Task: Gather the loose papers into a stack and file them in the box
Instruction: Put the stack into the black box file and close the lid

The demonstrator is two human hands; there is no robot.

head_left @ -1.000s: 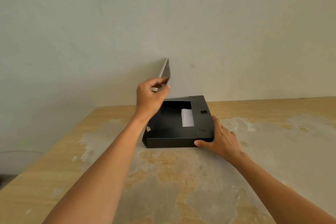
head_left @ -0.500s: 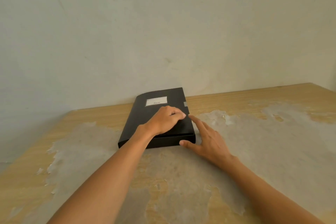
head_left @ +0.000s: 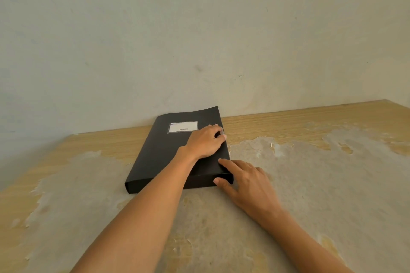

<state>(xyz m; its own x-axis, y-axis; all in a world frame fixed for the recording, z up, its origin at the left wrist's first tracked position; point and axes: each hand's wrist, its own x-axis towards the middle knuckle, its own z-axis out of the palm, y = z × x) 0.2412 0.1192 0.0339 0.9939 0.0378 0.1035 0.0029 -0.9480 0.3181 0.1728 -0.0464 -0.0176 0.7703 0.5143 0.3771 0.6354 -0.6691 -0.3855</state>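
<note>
A black file box [head_left: 164, 155] lies flat on the table near the wall, its lid down, with a white label [head_left: 183, 127] on top. My left hand [head_left: 205, 141] rests on the lid at its right edge, fingertips curled over a small grey tab there. My right hand [head_left: 246, 180] lies on the table at the box's near right corner, thumb against the front wall, index finger on the lid's edge. No papers are visible; the inside of the box is hidden.
The wooden table [head_left: 310, 173] has a worn, peeling surface with pale patches. A plain wall [head_left: 199, 40] stands right behind the box. The table's left edge runs diagonally at the far left.
One second ago my left hand held the lid upright with the box open. The lid has come down flat, and my left hand now presses at its right edge. The camera shifted right.
</note>
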